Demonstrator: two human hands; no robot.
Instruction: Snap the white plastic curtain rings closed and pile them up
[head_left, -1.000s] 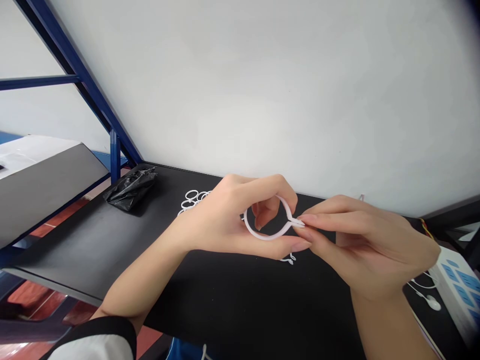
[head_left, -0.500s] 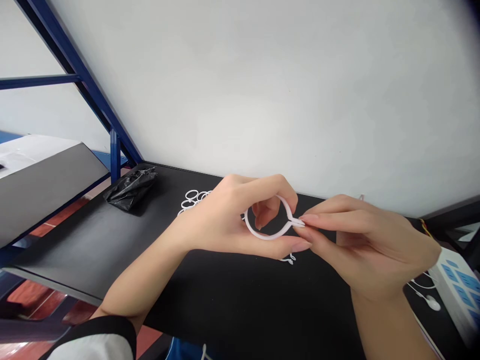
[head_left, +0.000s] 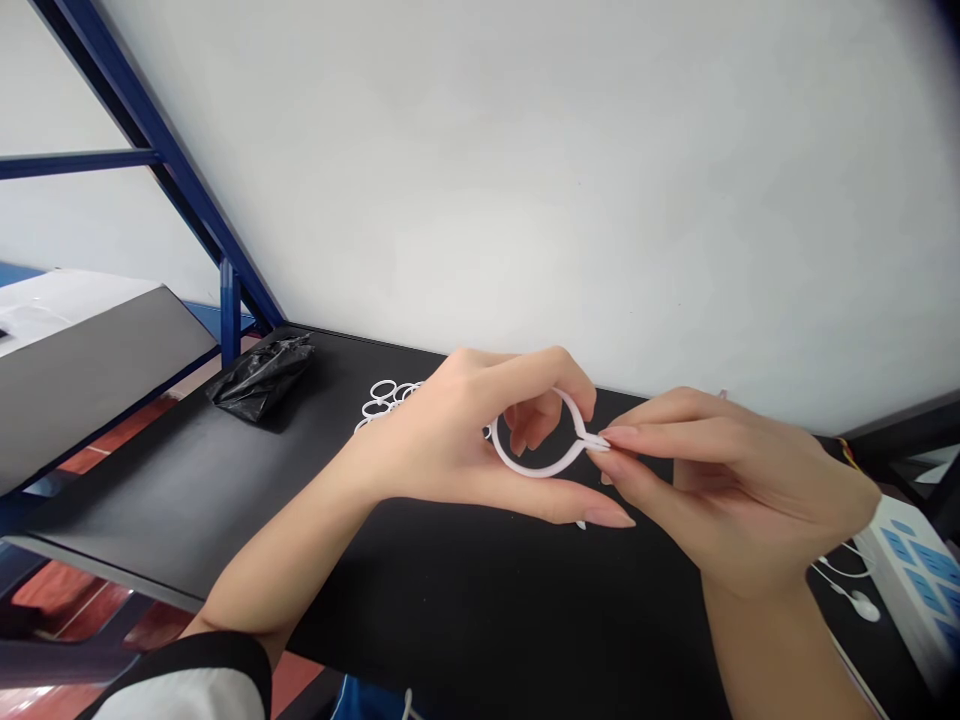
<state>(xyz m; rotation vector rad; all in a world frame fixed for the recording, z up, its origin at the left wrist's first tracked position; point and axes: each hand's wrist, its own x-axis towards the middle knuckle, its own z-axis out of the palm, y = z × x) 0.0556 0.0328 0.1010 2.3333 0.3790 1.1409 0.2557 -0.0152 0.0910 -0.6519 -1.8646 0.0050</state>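
A white plastic ring clip (head_left: 537,471) with two short tabs is held up above the black tabletop. Its round part sits in the curve of my left hand (head_left: 465,430), with the index finger bent over the top edge and the thumb stretched out below. My right hand (head_left: 742,490) pinches the tabs together between thumb and fingertips. More white ring clips (head_left: 378,407) lie on the table behind my left hand, which partly hides them. Under my left thumb, a small white tip (head_left: 581,525) of something shows.
A crumpled black plastic bag (head_left: 262,378) lies at the table's left rear. On the right are a white power strip (head_left: 904,570) with blue sockets and a white earphone (head_left: 864,606) with its cord. A blue metal frame (head_left: 187,190) stands at left, before the pale wall (head_left: 525,180).
My left thumb has straightened and moved down, slightly away from the ring clip. It now covers most of the white piece below. The right hand keeps its pinch on the tabs.
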